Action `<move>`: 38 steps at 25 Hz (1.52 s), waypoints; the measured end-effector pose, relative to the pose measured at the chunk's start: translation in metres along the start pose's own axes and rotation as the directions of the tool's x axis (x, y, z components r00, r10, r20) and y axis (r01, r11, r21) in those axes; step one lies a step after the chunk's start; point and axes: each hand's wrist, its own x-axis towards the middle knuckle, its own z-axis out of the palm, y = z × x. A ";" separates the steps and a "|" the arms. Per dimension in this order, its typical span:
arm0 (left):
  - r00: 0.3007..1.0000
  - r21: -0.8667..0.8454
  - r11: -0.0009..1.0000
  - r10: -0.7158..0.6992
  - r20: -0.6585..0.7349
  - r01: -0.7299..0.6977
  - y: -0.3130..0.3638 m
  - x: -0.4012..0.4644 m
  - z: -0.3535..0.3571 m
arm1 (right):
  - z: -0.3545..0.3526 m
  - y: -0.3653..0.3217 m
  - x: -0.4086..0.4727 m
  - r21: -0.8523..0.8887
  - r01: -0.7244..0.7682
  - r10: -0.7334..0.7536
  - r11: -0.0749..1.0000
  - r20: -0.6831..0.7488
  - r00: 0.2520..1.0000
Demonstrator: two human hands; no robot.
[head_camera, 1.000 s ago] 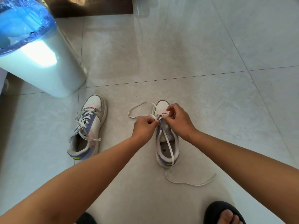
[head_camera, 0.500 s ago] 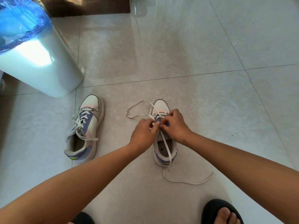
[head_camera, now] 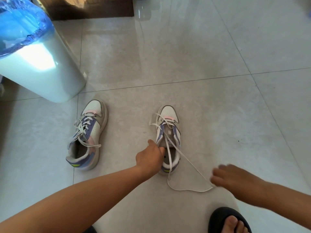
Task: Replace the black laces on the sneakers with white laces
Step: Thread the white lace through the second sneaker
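Note:
Two white, purple and pink sneakers stand on the tiled floor. The left sneaker (head_camera: 94,130) is laced with a white lace. On the right sneaker (head_camera: 170,115) only the lowest eyelets are threaded. My left hand (head_camera: 149,156) grips that sneaker's left side by the collar. A white lace (head_camera: 185,158) runs taut from its eyelets back to my right hand (head_camera: 227,178), which is blurred and pinches it right of the heel. The other end drapes over the heel and loops on the floor. No black lace is in view.
A white bin (head_camera: 42,73) with a blue liner stands at the far left, close behind the left sneaker. A dark wooden furniture base (head_camera: 87,7) lies along the top edge. My foot in a black slipper (head_camera: 217,217) is at the bottom right.
Both hands have left the eyelets near the toe. My right hand pulled the lace back and to the right. My left hand dropped to the sneaker's collar.

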 end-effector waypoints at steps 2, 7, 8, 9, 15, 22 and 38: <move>0.999 -0.062 0.997 -0.049 -0.008 0.048 0.000 0.002 0.002 | 0.024 0.007 -0.042 -0.108 -0.022 0.040 0.994 0.176 0.984; 0.996 -0.166 0.982 -0.090 0.016 0.091 -0.005 0.004 -0.003 | 0.030 0.011 -0.031 -0.084 -0.029 0.035 0.996 0.073 0.997; 0.996 -0.184 0.979 -0.086 -0.001 0.085 -0.009 0.006 -0.007 | 0.020 0.005 -0.009 0.031 -0.108 0.108 0.994 -0.010 0.994; 0.996 -0.238 0.968 -0.088 -0.020 0.081 -0.013 0.010 -0.013 | 0.008 -0.002 0.016 0.164 -0.195 0.211 0.967 -0.090 0.973; 0.975 -0.657 0.724 -0.205 0.084 0.209 -0.014 0.042 -0.051 | -0.033 -0.041 0.140 0.232 -0.413 0.472 0.881 -0.353 0.808; 0.989 -0.013 1.000 -0.006 0.151 0.008 0.000 0.011 -0.019 | -0.046 -0.038 0.143 0.190 -0.396 0.437 0.898 -0.291 0.851; 0.995 -0.359 0.933 -0.062 -0.076 0.031 0.005 -0.004 -0.045 | -0.048 -0.090 0.091 0.718 0.037 0.165 0.695 -0.209 0.964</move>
